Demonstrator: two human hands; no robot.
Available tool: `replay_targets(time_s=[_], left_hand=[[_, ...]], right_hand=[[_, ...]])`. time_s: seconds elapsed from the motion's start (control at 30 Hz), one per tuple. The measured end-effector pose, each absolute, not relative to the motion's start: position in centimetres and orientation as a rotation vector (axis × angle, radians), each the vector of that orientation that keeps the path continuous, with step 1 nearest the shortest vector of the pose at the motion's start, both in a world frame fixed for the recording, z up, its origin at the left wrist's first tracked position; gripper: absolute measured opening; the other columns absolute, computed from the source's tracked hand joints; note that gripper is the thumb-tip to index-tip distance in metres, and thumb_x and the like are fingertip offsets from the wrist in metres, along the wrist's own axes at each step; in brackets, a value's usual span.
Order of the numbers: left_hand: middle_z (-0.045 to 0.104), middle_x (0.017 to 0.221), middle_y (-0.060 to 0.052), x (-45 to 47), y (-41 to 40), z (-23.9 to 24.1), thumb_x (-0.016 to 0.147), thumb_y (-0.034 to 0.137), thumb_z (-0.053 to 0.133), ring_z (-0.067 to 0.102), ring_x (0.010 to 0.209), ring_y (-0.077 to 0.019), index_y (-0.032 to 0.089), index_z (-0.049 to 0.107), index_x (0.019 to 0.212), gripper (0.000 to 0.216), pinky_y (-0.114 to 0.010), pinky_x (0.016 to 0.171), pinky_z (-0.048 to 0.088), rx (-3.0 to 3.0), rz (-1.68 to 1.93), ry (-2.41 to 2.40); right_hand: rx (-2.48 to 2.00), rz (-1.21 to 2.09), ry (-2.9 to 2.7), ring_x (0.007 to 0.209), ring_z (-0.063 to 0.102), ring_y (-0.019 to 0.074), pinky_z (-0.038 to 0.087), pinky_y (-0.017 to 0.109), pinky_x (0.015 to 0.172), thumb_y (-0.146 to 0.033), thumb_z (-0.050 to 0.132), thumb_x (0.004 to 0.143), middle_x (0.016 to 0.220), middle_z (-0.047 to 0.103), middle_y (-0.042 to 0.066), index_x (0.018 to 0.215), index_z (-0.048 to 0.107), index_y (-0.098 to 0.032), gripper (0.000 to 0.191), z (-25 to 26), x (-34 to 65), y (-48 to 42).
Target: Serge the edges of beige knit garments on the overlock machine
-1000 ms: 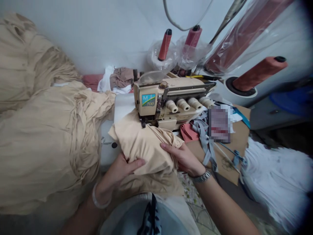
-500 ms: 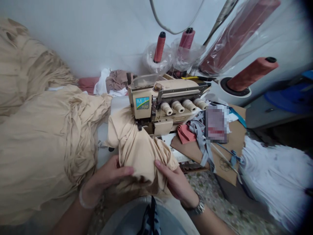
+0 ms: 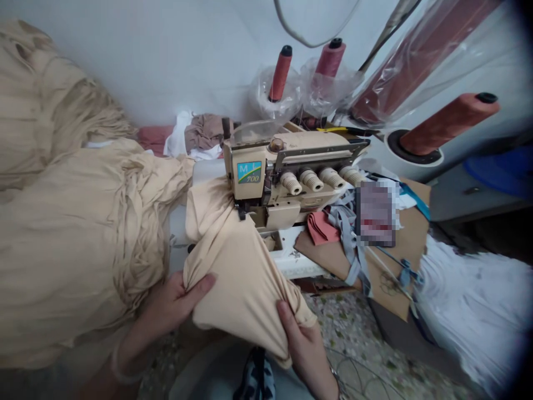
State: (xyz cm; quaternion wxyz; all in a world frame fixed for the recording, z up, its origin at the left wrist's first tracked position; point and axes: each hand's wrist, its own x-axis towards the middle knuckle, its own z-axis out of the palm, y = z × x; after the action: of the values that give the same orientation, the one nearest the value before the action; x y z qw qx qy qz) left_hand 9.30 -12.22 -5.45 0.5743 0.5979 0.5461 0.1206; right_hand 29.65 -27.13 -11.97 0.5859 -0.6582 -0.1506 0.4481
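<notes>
Left hand (image 3: 175, 303): closed on the left edge of the beige cloth (image 3: 241, 261); the thumb is laid across the top and the other fingers are hidden beneath. It is seen lower left of centre.
Right hand (image 3: 303, 344): clamped on the cloth's lower right corner, at the bottom centre of the frame, with the fingers curled over the bunched hem.
Beige cloth: stretched as a smooth panel from both hands up to the centre, where its upper end is tucked under the overlock machine (image 3: 287, 175).
Overlock machine: set on a white table (image 3: 291, 261) at the centre of the frame.
Beige pile (image 3: 70, 233): heaped across the left half, just beside the left hand.
Thread cones (image 3: 281, 72): stood behind the machine, at upper centre and right.
Cardboard sheet (image 3: 410, 222): laid right of the machine, with grey straps (image 3: 347, 228) and a red scrap (image 3: 320, 226) on it.
</notes>
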Motion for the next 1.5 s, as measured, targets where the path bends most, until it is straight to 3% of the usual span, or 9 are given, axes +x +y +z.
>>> replay_targets(time_s=[0.23, 0.4, 0.57, 0.63, 0.73, 0.87, 1.07, 1.17, 1.5], left_hand=[[0.077, 0.082, -0.006, 11.2, -9.3, -3.3, 0.080, 0.055, 0.068, 0.069, 0.073, -0.0254, 0.016, 0.075, 0.095, 0.043, -0.028, 0.060, 0.052, 1.697, 0.495, 1.380], [0.070, 0.074, -0.006, 12.2, -7.9, -2.2, 0.083, 0.055, 0.065, 0.069, 0.073, -0.0271, 0.017, 0.070, 0.096, 0.041, -0.032, 0.063, 0.051, 2.184, 0.601, 1.593], [0.063, 0.123, -0.018, 13.8, -5.4, -1.8, 0.086, 0.042, 0.068, 0.059, 0.118, -0.0309, 0.013, 0.056, 0.126, 0.050, -0.044, 0.098, 0.050, 2.665, 1.124, 1.258], [0.064, 0.128, -0.013, 14.6, -3.7, -1.8, 0.094, 0.028, 0.056, 0.056, 0.125, -0.0256, 0.018, 0.060, 0.122, 0.030, -0.043, 0.108, 0.044, 2.806, 1.050, 0.868], [0.069, 0.125, -0.009, 15.1, -1.7, -1.9, 0.098, 0.021, 0.045, 0.061, 0.121, -0.0213, 0.019, 0.062, 0.124, 0.031, -0.038, 0.105, 0.046, 2.827, 0.691, 0.638], [0.067, 0.126, -0.012, 13.7, -2.5, -1.6, 0.093, 0.018, 0.047, 0.062, 0.118, -0.0267, 0.016, 0.061, 0.129, 0.039, -0.043, 0.099, 0.049, 2.870, 0.531, 0.943], [0.060, 0.135, -0.016, 12.6, -6.2, -1.9, 0.091, 0.008, 0.045, 0.057, 0.122, -0.0323, 0.018, 0.064, 0.127, 0.041, -0.053, 0.098, 0.048, 3.072, 0.514, 0.835], [0.064, 0.134, -0.013, 13.2, -6.7, -3.0, 0.095, 0.005, 0.039, 0.056, 0.125, -0.0242, 0.013, 0.060, 0.130, 0.042, -0.043, 0.103, 0.047, 3.031, 0.558, 0.514], [0.059, 0.143, -0.010, 14.4, -7.9, -3.6, 0.096, 0.016, 0.047, 0.054, 0.123, -0.0301, 0.017, 0.058, 0.134, 0.040, -0.048, 0.099, 0.041, 3.002, 0.558, 0.860]], right_hand=[[-1.432, 1.033, -0.509, 0.118, 0.063, 0.0296, 0.045, 0.043, 0.109, -0.054, 0.066, 0.088, 0.124, 0.072, 0.007, 0.115, 0.073, -0.025, 0.040, -11.5, 30.3, -22.8], [-1.390, 0.927, -0.642, 0.090, 0.067, 0.0250, 0.053, 0.036, 0.086, -0.053, 0.069, 0.084, 0.095, 0.076, 0.005, 0.088, 0.073, -0.020, 0.033, -11.3, 33.7, -18.4], [-1.276, 0.802, -0.560, 0.089, 0.067, 0.0223, 0.054, 0.033, 0.083, -0.047, 0.080, 0.072, 0.100, 0.075, 0.005, 0.091, 0.070, -0.021, 0.034, -9.3, 36.9, -14.7], [-1.293, 0.807, -0.598, 0.092, 0.067, 0.0224, 0.053, 0.033, 0.085, -0.046, 0.081, 0.070, 0.103, 0.075, 0.005, 0.096, 0.070, -0.021, 0.038, -8.9, 36.1, -14.5], [-1.467, 1.024, -0.859, 0.082, 0.067, 0.0235, 0.054, 0.033, 0.077, -0.039, 0.083, 0.064, 0.088, 0.075, 0.005, 0.086, 0.070, -0.018, 0.033, -9.3, 33.8, -15.2], [-1.421, 1.102, -0.746, 0.079, 0.067, 0.0241, 0.055, 0.034, 0.074, -0.032, 0.069, 0.067, 0.080, 0.074, 0.003, 0.074, 0.066, -0.020, 0.015, -9.9, 32.4, -15.5], [-1.150, 1.159, -0.376, 0.089, 0.071, 0.0268, 0.058, 0.038, 0.079, -0.038, 0.068, 0.069, 0.095, 0.076, 0.004, 0.091, 0.065, -0.023, 0.027, -8.5, 33.0, -14.3], [-1.350, 0.952, -0.668, 0.089, 0.069, 0.0267, 0.055, 0.038, 0.082, -0.050, 0.071, 0.076, 0.094, 0.076, 0.006, 0.085, 0.065, -0.023, 0.029, -8.0, 33.3, -14.0], [-1.841, 0.177, -1.530, 0.093, 0.064, 0.0289, 0.044, 0.039, 0.092, -0.053, 0.052, 0.094, 0.099, 0.072, 0.011, 0.106, 0.072, -0.024, 0.038, -9.0, 36.4, -12.5]])
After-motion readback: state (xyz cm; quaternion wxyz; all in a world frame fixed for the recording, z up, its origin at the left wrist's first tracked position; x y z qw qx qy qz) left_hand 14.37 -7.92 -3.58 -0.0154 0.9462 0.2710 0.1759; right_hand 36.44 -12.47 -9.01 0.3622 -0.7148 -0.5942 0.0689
